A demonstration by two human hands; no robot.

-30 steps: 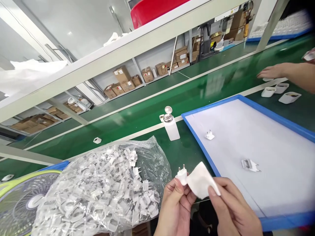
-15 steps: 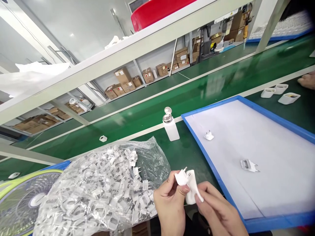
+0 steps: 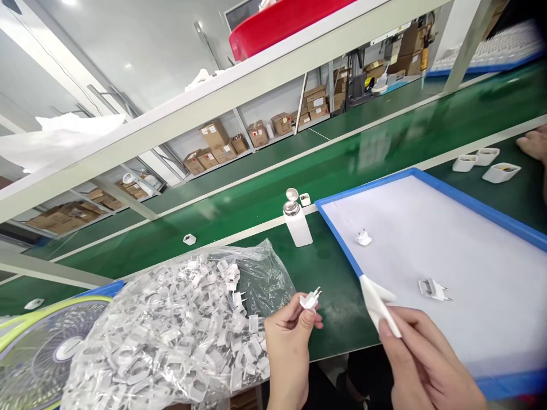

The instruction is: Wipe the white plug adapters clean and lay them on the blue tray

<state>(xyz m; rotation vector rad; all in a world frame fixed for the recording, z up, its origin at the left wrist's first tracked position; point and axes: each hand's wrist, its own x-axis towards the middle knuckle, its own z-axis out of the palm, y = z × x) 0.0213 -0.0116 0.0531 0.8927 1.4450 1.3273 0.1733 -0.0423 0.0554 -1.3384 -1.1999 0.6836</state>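
Note:
My left hand [image 3: 290, 341] is closed round a small white plug housing [image 3: 308, 300], its two pins pointing up and right. In my right hand [image 3: 427, 359] a folded white cloth [image 3: 378, 304] is pinched between thumb and fingers, over the near left edge of the blue-rimmed tray [image 3: 348, 256]. On the tray's white surface lie two plug housings: one [image 3: 363, 237] near the far left, another [image 3: 433, 288] nearer the middle. A clear plastic bag [image 3: 179, 330] full of similar white housings lies left of my left hand.
A white dispenser bottle [image 3: 298, 225] with a raised metal lid stands beyond my hands. White parts ride on the green conveyor [image 3: 239, 210]. A fan [image 3: 64, 347] is at the left. Another person's hand [image 3: 534, 142] rests at the far right, near several white casings [image 3: 501, 172].
My right hand has drawn the cloth away from the plug housing, rightward to the tray edge. My left hand keeps the housing. On the conveyor, white parts have shifted right; one now shows behind the bottle.

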